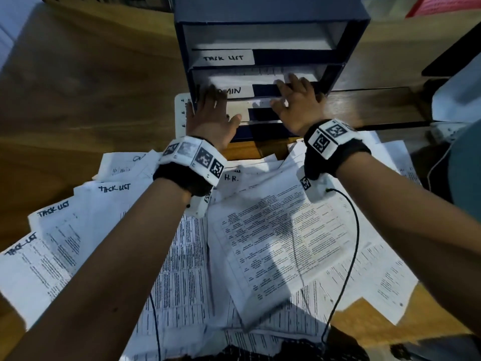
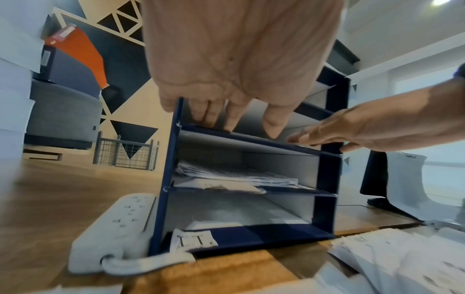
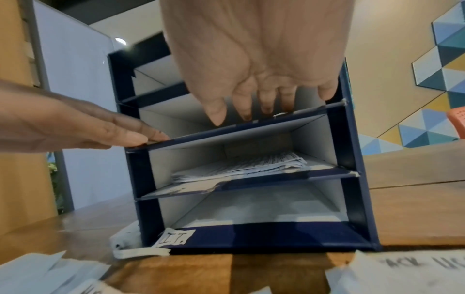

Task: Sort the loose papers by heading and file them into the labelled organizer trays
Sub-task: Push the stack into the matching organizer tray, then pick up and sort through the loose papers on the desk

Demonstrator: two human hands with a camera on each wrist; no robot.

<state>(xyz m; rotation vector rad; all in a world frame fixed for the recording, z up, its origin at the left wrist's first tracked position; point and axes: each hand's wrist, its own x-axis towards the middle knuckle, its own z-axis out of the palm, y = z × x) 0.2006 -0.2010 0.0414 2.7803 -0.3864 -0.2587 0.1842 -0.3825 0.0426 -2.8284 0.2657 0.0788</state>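
Observation:
A navy organizer (image 1: 348,48) stands at the back of the wooden table, with trays labelled TASK LIST (image 1: 223,58) and ADMIN (image 1: 234,90). My left hand (image 1: 208,108) lies flat over the left front of the ADMIN tray, its straight fingers (image 2: 216,115) touching the tray's lip. My right hand (image 1: 292,93) reaches over the right front, with flat fingers (image 3: 251,107) on the white sheet (image 1: 247,78) inside that tray. The tray below holds a stack of printed papers (image 3: 251,167). Loose papers cover the near table: TASK LIST sheets (image 1: 65,225), a printed table sheet (image 1: 281,235) and an H.R. sheet (image 1: 231,178).
A white power strip (image 2: 113,224) lies against the organizer's left side. A dark monitor stand and a white object (image 1: 458,87) stand to the right. Thin black cables (image 1: 351,230) run over the papers. Bare wood table (image 1: 91,87) stretches to the left.

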